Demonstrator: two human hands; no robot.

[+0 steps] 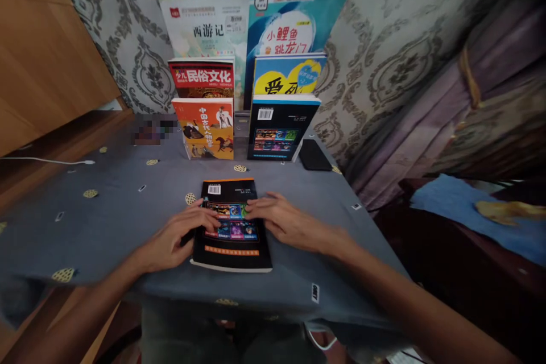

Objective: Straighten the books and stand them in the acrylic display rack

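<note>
Wallpaper [360, 62] and curtain [413, 125] suggest a home.

L hand [181, 233], R hand [286, 219] apart, palm-down

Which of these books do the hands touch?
The black book lying flat, under the left hand and right hand; the other books stand behind it.

Grey patterned wall [350, 60] is running behind the cloth-covered table [128, 210], wooden cabinet [51, 62] is standing at left, purple curtain [409, 108] is hanging at right, gold tie [470, 81] is cinching it
</note>
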